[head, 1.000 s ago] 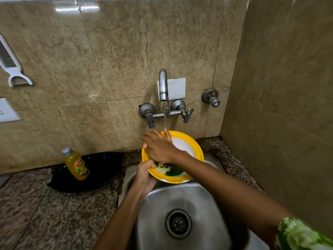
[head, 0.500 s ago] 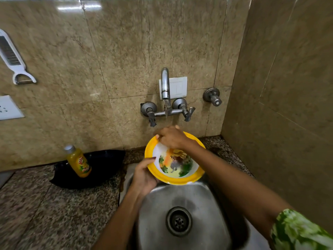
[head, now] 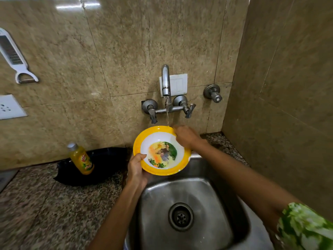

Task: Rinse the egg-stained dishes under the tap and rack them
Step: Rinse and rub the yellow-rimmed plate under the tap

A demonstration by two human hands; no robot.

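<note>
A yellow-rimmed white plate with a picture in its middle and pale yellow liquid pooled in it is held over the back of the steel sink. My left hand grips its near-left rim, thumb on top. My right hand holds the far-right rim with fingers curled over the edge. Water runs from the wall tap and lands at the plate's far edge, beside my right hand.
A yellow dish-soap bottle stands on a dark tray left of the sink on the speckled granite counter. A peeler hangs on the tiled wall. A side wall closes in on the right. The drain lies in the basin.
My right hand slid off the plate's inside to its far-right rim, uncovering the picture. The plate tipped flatter and shifted slightly. My left hand kept its grip.
</note>
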